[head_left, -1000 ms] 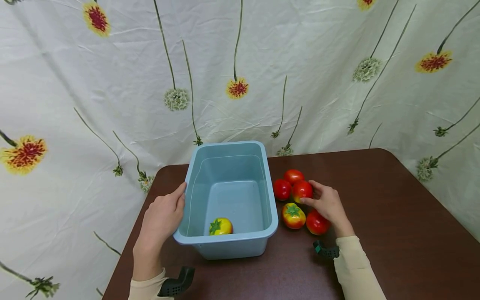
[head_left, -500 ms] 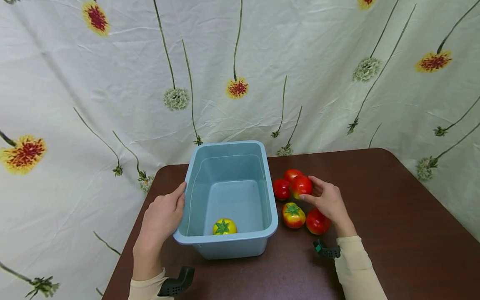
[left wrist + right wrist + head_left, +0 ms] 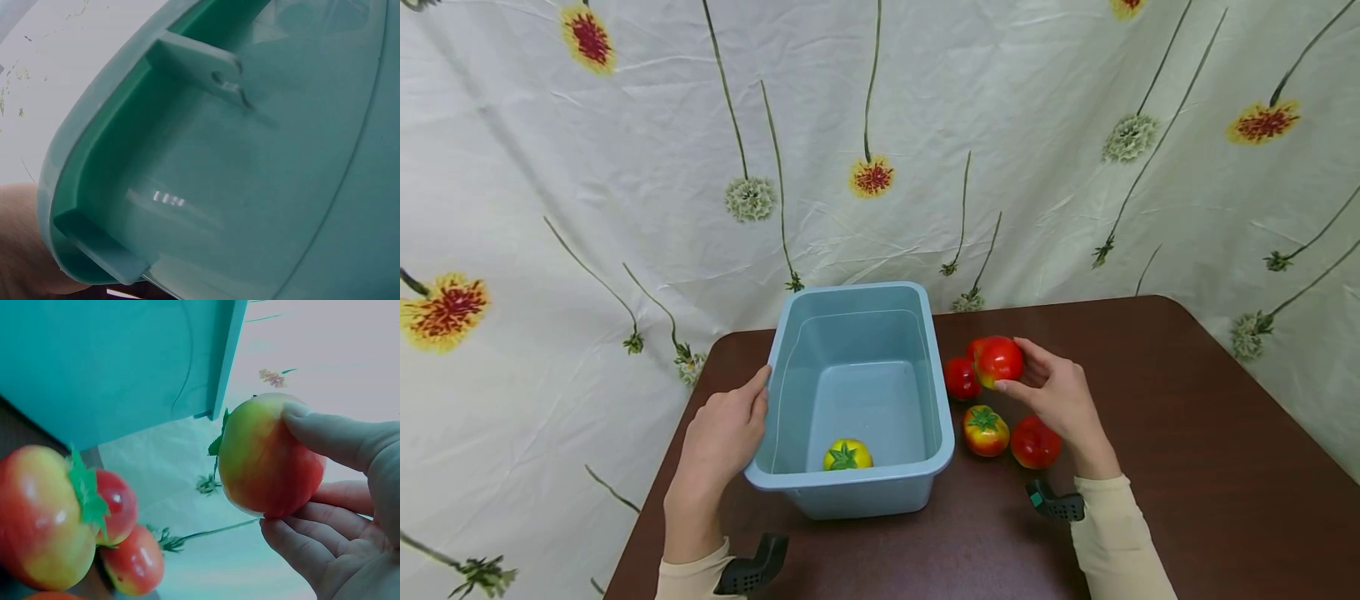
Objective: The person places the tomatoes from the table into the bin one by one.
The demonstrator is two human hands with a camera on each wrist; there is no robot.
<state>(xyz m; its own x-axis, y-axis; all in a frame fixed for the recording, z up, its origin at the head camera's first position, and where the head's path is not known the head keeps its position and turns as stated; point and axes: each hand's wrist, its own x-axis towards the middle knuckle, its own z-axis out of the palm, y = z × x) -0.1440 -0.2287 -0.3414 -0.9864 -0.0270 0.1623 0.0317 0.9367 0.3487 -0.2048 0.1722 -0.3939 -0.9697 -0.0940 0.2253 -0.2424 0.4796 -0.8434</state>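
My left hand (image 3: 718, 437) holds the left rim of a light-blue plastic basin (image 3: 880, 496); the fingers under the rim are hidden. The left wrist view shows the basin's outer wall (image 3: 250, 181) close up, with part of the hand at the lower left. Between thumb and fingers, my right hand (image 3: 1060, 396) grips a red-and-yellow tomato (image 3: 999, 361) with a green leafy top. In the right wrist view this tomato (image 3: 269, 459) is raised above the others. Inside the basin, near its front wall, lies a yellowish tomato (image 3: 847, 455) with its green star facing up.
Right of the basin, several more tomatoes rest on the dark brown table (image 3: 1210, 450): a red one (image 3: 962, 379) close to the basin wall, a yellow-red one (image 3: 986, 431) and another red one (image 3: 1036, 442) in front. A flowered white cloth (image 3: 1060, 167) hangs behind.
My right hand has lifted the tomato up off the group and slightly left. Inside the basin, the yellowish tomato has rolled a little rightward, turning its green star up. My left hand stays put.
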